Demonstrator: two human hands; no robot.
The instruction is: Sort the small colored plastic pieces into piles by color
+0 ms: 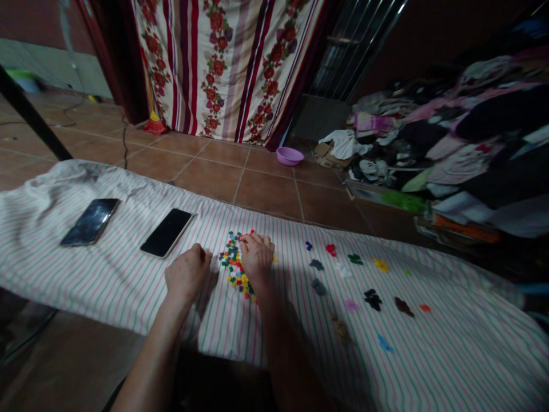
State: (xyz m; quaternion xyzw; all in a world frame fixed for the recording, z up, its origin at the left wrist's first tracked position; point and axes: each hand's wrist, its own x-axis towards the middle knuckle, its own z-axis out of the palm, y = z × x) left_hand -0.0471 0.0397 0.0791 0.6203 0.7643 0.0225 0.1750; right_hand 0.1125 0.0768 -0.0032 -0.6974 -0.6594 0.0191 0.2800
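Note:
A mixed pile of small colourful pieces (235, 269) lies on a striped cloth (300, 343). My right hand (258, 254) is over the pile's right side, fingers bent down and drawn together among the pieces; anything between the fingertips is too small to make out. Left of the pile, my left hand (187, 273) is closed with fingers curled in, and whatever it holds is hidden. To the right, pieces lie in separate single-colour groups, among them a red group (330, 249), a yellow group (381, 265), a black group (373, 299) and a blue group (385, 343).
Two phones, a dark phone (91, 222) and a light-edged phone (167, 232), lie on the cloth at left. Beyond it, a pink basin (290, 155) stands on the tiled floor before a floral curtain (240, 68). Clothes (429, 120) are heaped at right.

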